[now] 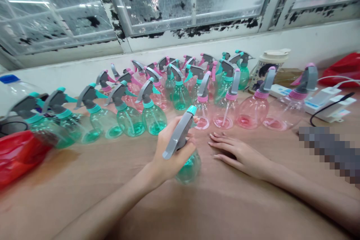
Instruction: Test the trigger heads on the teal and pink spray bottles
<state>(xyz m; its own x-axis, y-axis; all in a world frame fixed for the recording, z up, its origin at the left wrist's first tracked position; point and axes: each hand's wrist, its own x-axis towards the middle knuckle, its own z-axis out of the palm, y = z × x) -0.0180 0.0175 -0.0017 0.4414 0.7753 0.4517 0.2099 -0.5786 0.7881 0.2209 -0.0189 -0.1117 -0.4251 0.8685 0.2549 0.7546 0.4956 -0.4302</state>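
My left hand (171, 150) is wrapped round the neck of a green spray bottle (189, 169) with a grey and teal trigger head. The bottle stands tilted slightly at the middle of the table, its neck hidden by my fingers. To its right, my right hand (240, 153) lies flat on the wooden table (225, 210), fingers stretched out and holding nothing. Just beyond my hands stand pink spray bottles (253, 110) on the right and green spray bottles (131, 120) on the left, several of each, with more behind them.
A red plastic bag (22, 155) lies at the left edge, another red bag (343, 70) at the far right. A printed cup (268, 69) stands behind the bottles. White power strips (327, 99) with cables lie at right, near a pixelated dark object (332, 152). Windows line the wall.
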